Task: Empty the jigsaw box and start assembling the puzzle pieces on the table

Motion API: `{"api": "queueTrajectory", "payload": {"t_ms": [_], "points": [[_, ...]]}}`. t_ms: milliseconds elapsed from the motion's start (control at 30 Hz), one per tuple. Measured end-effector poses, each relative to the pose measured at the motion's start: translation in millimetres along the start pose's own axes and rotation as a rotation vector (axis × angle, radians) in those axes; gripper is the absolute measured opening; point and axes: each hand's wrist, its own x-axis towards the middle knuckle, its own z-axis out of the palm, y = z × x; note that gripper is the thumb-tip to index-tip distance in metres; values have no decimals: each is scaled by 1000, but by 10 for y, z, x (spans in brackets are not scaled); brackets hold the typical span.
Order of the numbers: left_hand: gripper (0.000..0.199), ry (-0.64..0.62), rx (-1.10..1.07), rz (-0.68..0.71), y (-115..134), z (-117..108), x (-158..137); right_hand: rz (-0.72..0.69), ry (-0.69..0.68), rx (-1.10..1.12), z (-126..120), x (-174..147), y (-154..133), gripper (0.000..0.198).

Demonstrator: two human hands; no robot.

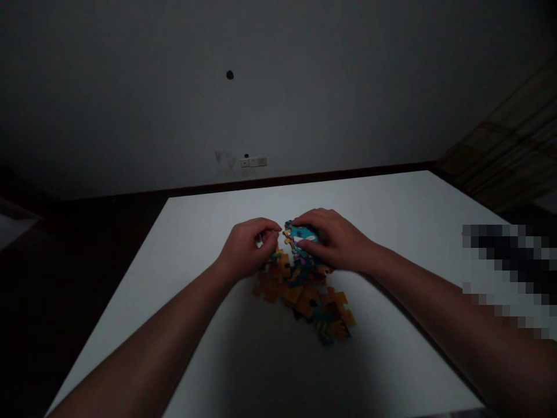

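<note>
A small heap of jigsaw puzzle pieces [300, 293], orange, teal and dark blue, lies on the white table [209, 215]. Over its far right part, my right hand [335, 238] is closed around a teal, blue and purple cluster of puzzle pieces [303, 233], thumb on the near side and fingers on the far side. Just left of that cluster my left hand [252, 247] is curled, its thumb and fingertips brought together. Whatever may be between those fingertips is too small and dark to make out. Several orange pieces lie under and beside the left hand.
Behind the table stands a grey wall with a socket strip [253, 162] low down and a dark round hole [230, 75] above. A patterned curtain [509, 139] hangs at the right. A pixelated patch covers the table's right edge. The light is dim.
</note>
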Motion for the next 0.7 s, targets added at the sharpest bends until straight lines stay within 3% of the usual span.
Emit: {"api": "queueTrajectory", "payload": {"t_ms": [300,533,700], "points": [[18,14,-26,-21,-8,4,-29,138,135,358,48,-6,22,43],[18,16,-79,-74,-17,-3,-29,169,172,256,62,20,18,52],[20,4,-100,-100,3,-4,-23,235,188,261,22,29,-31,36]]}}
